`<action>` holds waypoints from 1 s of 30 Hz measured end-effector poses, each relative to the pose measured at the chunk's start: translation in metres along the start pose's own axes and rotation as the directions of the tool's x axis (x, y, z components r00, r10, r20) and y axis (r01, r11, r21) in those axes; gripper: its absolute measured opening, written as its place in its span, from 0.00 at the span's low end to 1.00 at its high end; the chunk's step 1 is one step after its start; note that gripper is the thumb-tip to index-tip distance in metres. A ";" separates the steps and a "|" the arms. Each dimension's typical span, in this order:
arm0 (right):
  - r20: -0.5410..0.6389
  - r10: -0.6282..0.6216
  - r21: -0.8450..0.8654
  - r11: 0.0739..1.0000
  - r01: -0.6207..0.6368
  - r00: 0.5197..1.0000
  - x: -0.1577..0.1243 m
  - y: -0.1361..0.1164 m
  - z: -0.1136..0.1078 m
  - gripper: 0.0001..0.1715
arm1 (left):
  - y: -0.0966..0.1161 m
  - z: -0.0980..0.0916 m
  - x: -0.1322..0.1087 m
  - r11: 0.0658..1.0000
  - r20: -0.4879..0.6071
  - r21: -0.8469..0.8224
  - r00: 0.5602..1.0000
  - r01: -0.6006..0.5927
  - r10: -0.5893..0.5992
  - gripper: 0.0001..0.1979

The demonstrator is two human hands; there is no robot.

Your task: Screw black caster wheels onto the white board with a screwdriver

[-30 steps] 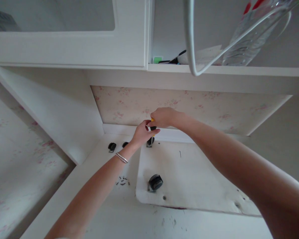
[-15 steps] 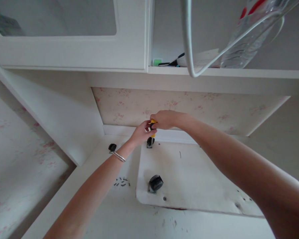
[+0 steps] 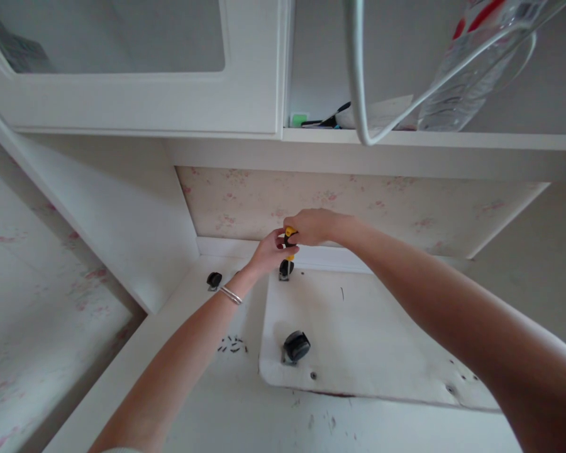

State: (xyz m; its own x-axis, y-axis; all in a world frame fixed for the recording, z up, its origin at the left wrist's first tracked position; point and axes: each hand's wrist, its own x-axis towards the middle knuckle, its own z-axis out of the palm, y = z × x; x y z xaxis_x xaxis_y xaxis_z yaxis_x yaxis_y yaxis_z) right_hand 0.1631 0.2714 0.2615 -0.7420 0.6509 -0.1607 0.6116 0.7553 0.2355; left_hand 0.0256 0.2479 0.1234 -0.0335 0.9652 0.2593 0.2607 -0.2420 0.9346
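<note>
My right hand (image 3: pixel 312 227) is closed around the top of a yellow and black screwdriver (image 3: pixel 289 242) that stands upright over a black caster wheel (image 3: pixel 285 269) at the far corner of a white board (image 3: pixel 377 333). My left hand (image 3: pixel 268 253) pinches the screwdriver lower down, fingers curled round its shaft. A silver bangle (image 3: pixel 230 295) sits on my left wrist. A second black caster (image 3: pixel 295 346) is fixed near the board's front left corner.
Several small dark screws (image 3: pixel 231 345) lie on the white surface left of the board. A loose black caster (image 3: pixel 213 280) rests near the back left. Overhead are a white cabinet (image 3: pixel 136 82), a shelf with a plastic bottle (image 3: pixel 471 69), and a white tube (image 3: pixel 358 75).
Both hands stay on the screwdriver with only a small shift of the fingers. The view has drifted slightly.
</note>
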 end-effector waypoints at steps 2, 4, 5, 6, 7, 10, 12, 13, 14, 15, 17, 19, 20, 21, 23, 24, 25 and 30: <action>-0.011 0.018 -0.027 0.999 -0.018 1.000 0.001 0.000 0.000 0.22 | -0.001 0.000 -0.002 0.999 0.000 0.031 1.000 0.008 -0.008 0.31; -0.022 0.041 -0.048 0.998 -0.042 0.999 0.003 -0.002 0.000 0.25 | -0.003 0.001 -0.003 0.979 -0.065 0.203 0.998 0.001 0.013 0.32; -0.028 0.053 -0.056 0.997 -0.054 0.998 0.004 -0.003 0.000 0.28 | -0.004 0.002 -0.004 0.957 -0.093 0.289 0.995 0.000 0.028 0.29; -0.035 0.063 -0.061 0.996 -0.065 0.997 0.004 -0.004 0.000 0.30 | -0.006 0.003 -0.004 0.936 -0.106 0.352 0.994 0.002 0.038 0.25; -0.041 0.073 -0.064 0.995 -0.075 0.997 0.005 -0.005 0.001 0.32 | -0.007 0.004 -0.005 0.921 -0.105 0.389 0.994 0.002 0.042 0.21; -0.049 0.101 -0.066 0.992 -0.105 0.994 0.005 -0.006 0.003 0.33 | -0.009 0.006 -0.004 0.910 -0.075 0.414 0.996 -0.011 0.046 0.12; -0.045 0.113 -0.056 0.992 -0.116 0.993 0.004 -0.004 0.006 0.32 | -0.009 0.006 -0.004 0.909 -0.061 0.416 0.997 -0.023 0.053 0.11; -0.042 0.113 -0.047 0.992 -0.115 0.993 0.004 -0.003 0.007 0.32 | -0.009 0.005 -0.004 0.908 -0.056 0.418 0.997 -0.028 0.057 0.11; -0.038 0.105 -0.034 0.994 -0.107 0.994 0.003 -0.002 0.008 0.32 | -0.009 0.004 -0.004 0.908 -0.055 0.418 0.997 -0.032 0.060 0.11; -0.030 0.093 -0.020 0.995 -0.093 0.995 0.003 -0.001 0.010 0.31 | -0.009 0.004 -0.005 0.908 -0.054 0.418 0.996 -0.035 0.064 0.11; -0.010 0.061 0.003 0.998 -0.061 0.998 0.002 0.000 0.011 0.29 | -0.009 0.003 -0.005 0.908 -0.052 0.417 0.996 -0.042 0.070 0.12; 0.010 0.043 0.007 0.999 -0.043 0.999 0.002 0.000 0.011 0.26 | -0.011 0.003 -0.006 0.908 -0.043 0.416 0.997 -0.044 0.068 0.13; 0.014 0.042 0.001 0.999 -0.042 0.999 0.002 -0.001 0.011 0.26 | -0.013 0.003 -0.006 0.909 -0.038 0.415 0.997 -0.043 0.065 0.13; 0.014 0.046 -0.009 0.999 -0.046 0.999 0.002 -0.001 0.010 0.26 | -0.014 0.003 -0.005 0.910 -0.033 0.412 0.998 -0.041 0.060 0.12; 0.000 0.054 -0.033 0.998 -0.054 0.999 0.002 -0.003 0.008 0.29 | -0.017 0.003 -0.005 0.914 -0.021 0.403 0.999 -0.036 0.049 0.11; -0.010 0.056 -0.046 0.997 -0.056 0.998 0.002 -0.003 0.007 0.31 | -0.018 0.003 -0.005 0.917 -0.014 0.398 0.999 -0.035 0.044 0.11; -0.020 0.054 -0.057 0.997 -0.055 0.998 0.002 -0.004 0.006 0.32 | -0.018 0.003 -0.005 0.918 -0.008 0.395 0.999 -0.034 0.040 0.11; -0.071 0.054 -0.094 0.994 -0.061 0.996 0.001 -0.010 0.006 0.36 | -0.011 0.008 -0.010 0.910 -0.085 0.413 0.994 -0.031 0.073 0.16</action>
State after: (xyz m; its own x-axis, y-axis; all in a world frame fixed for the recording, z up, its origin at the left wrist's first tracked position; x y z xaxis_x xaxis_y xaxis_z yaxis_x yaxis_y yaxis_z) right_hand 0.1582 0.2651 0.2539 -0.7255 0.6837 -0.0788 0.6271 0.7038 0.3338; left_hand 0.0310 0.2422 0.1086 -0.0967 0.9331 0.3465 0.6372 -0.2094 0.7417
